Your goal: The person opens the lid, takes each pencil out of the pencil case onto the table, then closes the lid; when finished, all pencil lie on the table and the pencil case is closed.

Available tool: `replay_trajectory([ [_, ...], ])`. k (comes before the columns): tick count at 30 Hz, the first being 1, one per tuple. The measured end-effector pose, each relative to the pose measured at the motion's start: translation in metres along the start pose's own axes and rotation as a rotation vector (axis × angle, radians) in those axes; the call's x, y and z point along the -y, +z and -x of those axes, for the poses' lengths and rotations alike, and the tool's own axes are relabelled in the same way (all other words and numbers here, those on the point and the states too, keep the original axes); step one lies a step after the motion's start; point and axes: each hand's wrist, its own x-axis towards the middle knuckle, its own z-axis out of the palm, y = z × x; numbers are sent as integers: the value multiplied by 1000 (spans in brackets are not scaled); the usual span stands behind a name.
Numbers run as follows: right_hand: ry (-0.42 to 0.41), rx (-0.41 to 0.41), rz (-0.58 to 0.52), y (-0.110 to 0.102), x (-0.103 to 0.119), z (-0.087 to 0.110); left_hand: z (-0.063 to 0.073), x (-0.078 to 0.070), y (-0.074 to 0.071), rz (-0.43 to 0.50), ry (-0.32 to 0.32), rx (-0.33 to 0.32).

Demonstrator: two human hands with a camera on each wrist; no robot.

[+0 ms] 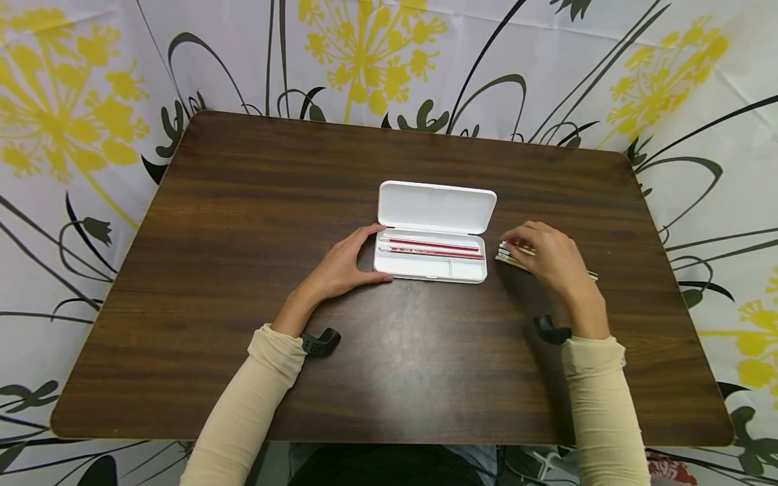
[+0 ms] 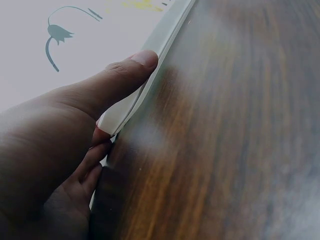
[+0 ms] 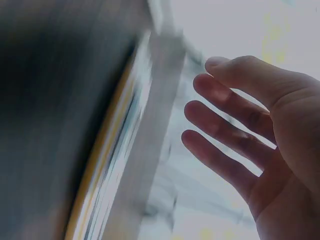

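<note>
A white pencil case point(image 1: 437, 206) lies on the table with its lid swung back. Two red pencils point(image 1: 433, 252) rest lengthwise inside its tray. My left hand point(image 1: 340, 266) holds the left end of the case, thumb at the front edge and fingers round the back corner; the left wrist view shows the thumb on the case's white side. To the right of the case, several yellowish pencils point(image 1: 510, 260) lie together on the table, partly hidden under my right hand point(image 1: 550, 256). In the right wrist view the fingers point(image 3: 215, 145) are spread and loosely bent, with nothing between them.
The brown wood-grain table point(image 1: 243, 196) has rounded corners, and a flower-patterned white cloth point(image 1: 231, 40) hangs round its back and sides. Dark wrist cameras point(image 1: 322, 343) sit on both wrists. The right wrist view is blurred by motion.
</note>
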Motion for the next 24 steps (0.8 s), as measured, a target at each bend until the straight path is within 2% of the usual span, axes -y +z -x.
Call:
replay_trajectory([
  [3,-88,25,-11,17,25,-28,1,0,0,-1,-6,1],
  [8,-122,98,-14,30,51,-52,2,1,0,0,-4,0],
  [18,-53,209,-6,36,54,-52,3,1,0,1,8,-5],
  [24,-71,221,54,45,53,-51,3,2,0,-2,13,-11],
])
